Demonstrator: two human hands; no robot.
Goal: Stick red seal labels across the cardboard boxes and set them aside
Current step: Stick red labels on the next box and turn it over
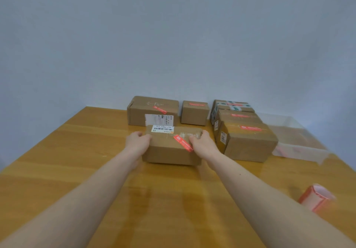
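table [77, 151], wooden, carries everything: a large cardboard box [140, 112] with a red seal at the far centre against the wall, a small box [194, 115] just right of it, and a row of three sealed boxes [248, 145] down the right side beside a clear plastic sheet [289, 132]. held box [169, 151] sits mid-table just in front of the large one, a barcode sticker [162, 128] at its far edge and a red seal label [183, 142] slanting across its top; left hand [137, 141] grips its left end with fingers curled over the top edge, right hand [202, 142] grips the right end likewise, fingers partly over the label. label roll [317, 199], red and white, lies near the right front edge, well apart from the boxes.
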